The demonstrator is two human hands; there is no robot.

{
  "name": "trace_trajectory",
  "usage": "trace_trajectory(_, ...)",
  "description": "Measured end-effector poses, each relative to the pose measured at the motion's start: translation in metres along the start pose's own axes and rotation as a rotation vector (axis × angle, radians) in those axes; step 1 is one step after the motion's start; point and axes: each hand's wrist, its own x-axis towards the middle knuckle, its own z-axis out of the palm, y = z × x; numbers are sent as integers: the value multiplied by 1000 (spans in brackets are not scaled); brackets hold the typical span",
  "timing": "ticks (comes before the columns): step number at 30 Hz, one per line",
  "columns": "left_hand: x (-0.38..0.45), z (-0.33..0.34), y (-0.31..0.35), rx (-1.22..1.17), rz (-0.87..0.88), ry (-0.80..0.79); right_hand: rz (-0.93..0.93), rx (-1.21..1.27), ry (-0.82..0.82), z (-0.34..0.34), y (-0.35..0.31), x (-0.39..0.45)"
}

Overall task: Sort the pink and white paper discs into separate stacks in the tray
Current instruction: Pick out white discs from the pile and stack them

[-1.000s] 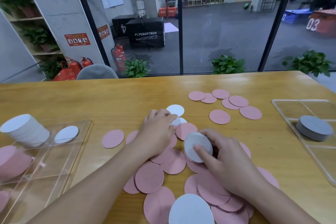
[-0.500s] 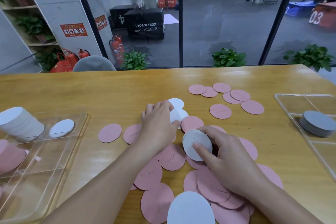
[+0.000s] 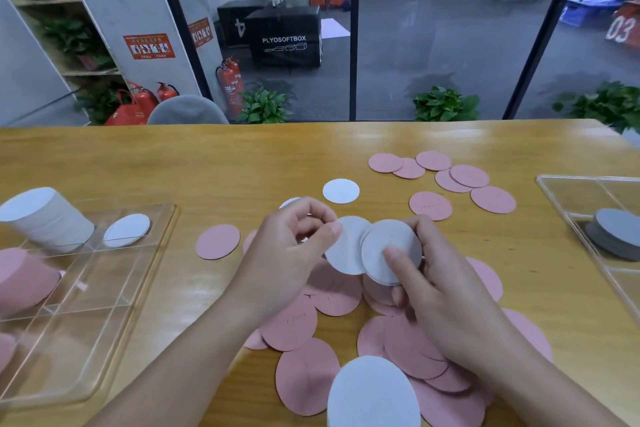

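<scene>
Over table centre: both hands raised, discs meeting.
Left hand (image 3: pixel 294 246): pinches white disc (image 3: pixel 344 246).
Right hand (image 3: pixel 446 291): fingers clamp small white stack (image 3: pixel 389 251).
Tray (image 3: pixel 138 274): 9 o'clock, white stack inside (image 3: pixel 45 218).
Pink discs (image 3: pixel 429 206): loose, 2 and 6 o'clock.

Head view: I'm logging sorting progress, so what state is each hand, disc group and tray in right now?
Left hand: pinches one white paper disc, lifted.
Right hand: grips small stack of white paper discs.
Loose pink paper discs: scattered on wooden table, unsorted.
Loose white disc: flat on table.
Clear plastic tray at left: holds white stack, single white disc, pink stack.
Clear tray at right: holds grey stack.
</scene>
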Motion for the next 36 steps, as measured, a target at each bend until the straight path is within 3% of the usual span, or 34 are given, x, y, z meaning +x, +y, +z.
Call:
trace_trajectory(4, -3, 12, 5, -53, 13, -170, 4, -23, -86, 2, 0, 1)
trace_trajectory(8, 15, 12, -6, 62, 53, -58, -9, -105, -33, -1, 9, 5)
trace_trajectory(11, 53, 2, -19, 419, 61, 89, 21, -109, -4, 0, 14, 7)
trace_trajectory(14, 94, -1, -21, 823, 18, 31, 53, -69, 0, 1, 14, 7)
trace_trajectory(17, 121, 7, -26, 1026, -102, -46, 60, -63, -5, 2, 10, 7)
trace_trajectory(20, 128, 16, -36, 1096, -107, -45, 38, -123, 5, 3, 10, 7)
trace_trajectory(24, 129, 20, -31, 977, -114, -17, 24, -139, 1, 3, 11, 7)
trace_trajectory(28, 116, 14, -19, 551, -100, 63, 3, -140, 12, 3, 12, 6)
trace_trajectory(36, 15, 4, -6, 25, -96, 173, 19, -87, 0, 2, 9, 6)
